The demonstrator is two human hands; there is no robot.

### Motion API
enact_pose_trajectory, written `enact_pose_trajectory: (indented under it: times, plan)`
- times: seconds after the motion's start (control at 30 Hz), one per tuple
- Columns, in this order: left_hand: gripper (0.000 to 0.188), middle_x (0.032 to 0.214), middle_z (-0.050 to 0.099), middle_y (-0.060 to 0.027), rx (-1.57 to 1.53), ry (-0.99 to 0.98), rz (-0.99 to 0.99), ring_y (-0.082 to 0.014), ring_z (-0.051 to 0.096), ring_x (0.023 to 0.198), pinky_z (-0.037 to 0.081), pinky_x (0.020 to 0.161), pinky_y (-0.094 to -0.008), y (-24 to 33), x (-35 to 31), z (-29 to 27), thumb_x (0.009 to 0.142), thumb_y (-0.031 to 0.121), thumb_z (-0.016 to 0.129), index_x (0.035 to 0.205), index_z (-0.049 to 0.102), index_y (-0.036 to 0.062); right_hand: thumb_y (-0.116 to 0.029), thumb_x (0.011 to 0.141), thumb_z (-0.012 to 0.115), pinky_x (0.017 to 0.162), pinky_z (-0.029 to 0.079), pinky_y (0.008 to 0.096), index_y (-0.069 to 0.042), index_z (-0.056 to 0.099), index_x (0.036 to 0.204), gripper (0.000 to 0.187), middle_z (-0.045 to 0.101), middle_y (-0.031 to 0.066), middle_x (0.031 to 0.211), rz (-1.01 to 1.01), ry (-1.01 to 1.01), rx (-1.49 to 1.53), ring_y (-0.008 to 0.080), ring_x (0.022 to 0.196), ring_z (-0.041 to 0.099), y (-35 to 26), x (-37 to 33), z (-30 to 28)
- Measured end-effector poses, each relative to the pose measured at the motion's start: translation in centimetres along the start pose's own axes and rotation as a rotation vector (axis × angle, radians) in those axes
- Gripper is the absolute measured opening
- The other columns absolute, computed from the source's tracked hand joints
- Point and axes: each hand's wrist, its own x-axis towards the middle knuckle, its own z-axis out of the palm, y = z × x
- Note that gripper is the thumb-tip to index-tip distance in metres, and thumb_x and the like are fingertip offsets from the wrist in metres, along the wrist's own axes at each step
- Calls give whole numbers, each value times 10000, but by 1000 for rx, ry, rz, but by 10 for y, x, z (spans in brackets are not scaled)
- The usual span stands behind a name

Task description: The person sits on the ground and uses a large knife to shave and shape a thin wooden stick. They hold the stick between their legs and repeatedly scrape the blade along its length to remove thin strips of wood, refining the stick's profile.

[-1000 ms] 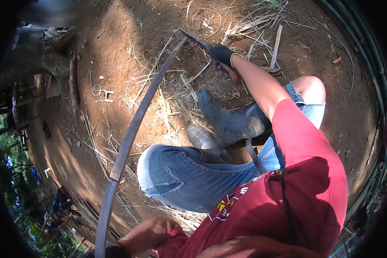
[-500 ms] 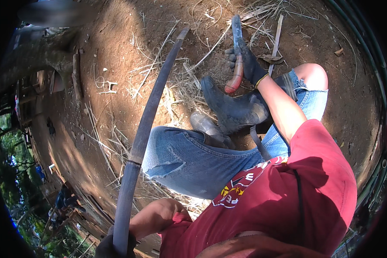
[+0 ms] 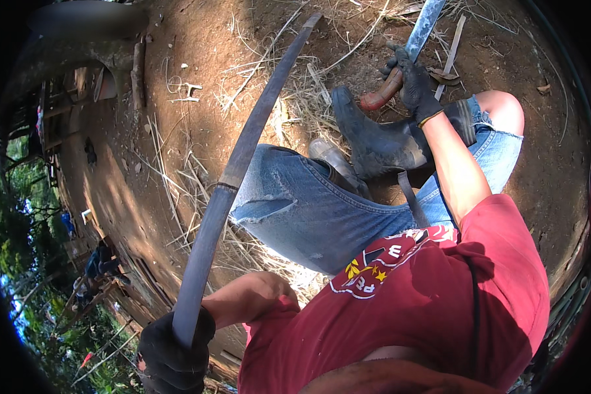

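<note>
My left hand [image 3: 175,354], in a black glove, is closed around the lower end of a long, dark, curved bamboo strip [image 3: 224,190]. The strip slants up and right past my bent knee, with a node ring near its middle and a pale cut tip. My right hand [image 3: 414,85], in a dark glove with a yellowish cuff, grips a machete [image 3: 421,31] where its curved orange-brown handle meets the blade. The blade points up and right, its end cut off by the picture's edge. The machete is apart from the bamboo.
I sit on bare soil with bent legs in torn jeans [image 3: 289,210] and dark rubber boots [image 3: 381,144]. Straw and shavings [image 3: 295,115] litter the ground. A forked pale piece [image 3: 190,92] and a short log [image 3: 138,75] lie leftward. Poles line the right rim.
The view has shifted, so the ground sits higher and further right. My right hand has tilted the machete blade to the right. My left hand now shows fully, still holding the bamboo strip.
</note>
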Motion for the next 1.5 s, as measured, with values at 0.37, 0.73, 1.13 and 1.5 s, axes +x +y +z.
enact_pose_trajectory:
  times: [0.37,0.73,1.13,1.5]
  plan:
    - [415,537,341,73,318,298,-56,-84,348,476,317,523,-258,30,-1,12,951,381,537,614,423,167,-468,1004,535,556,509,292,-61,649,1102,434,534,-19,691,15,11,40,117,577,562,-24,-10,10]
    - [399,574,270,41,1074,827,240,-139,298,515,312,535,-288,46,-12,-15,988,341,458,657,335,155,-298,1012,543,580,530,291,-74,567,1343,401,569,4,732,37,-25,-47,132,625,611,-13,-9,17]
    - [349,606,258,18,1256,965,312,-147,285,511,323,521,-294,44,-9,-30,1000,280,430,699,334,134,-347,1013,545,602,531,281,-96,582,1329,406,555,-14,764,133,-116,-53,116,644,602,-16,-14,17]
    - [196,631,234,34,1155,884,274,-83,258,509,256,491,-240,27,-3,-19,992,106,426,802,379,102,-248,984,551,602,520,262,-54,547,1355,419,543,-28,752,104,-186,-154,101,644,581,-26,-27,26]
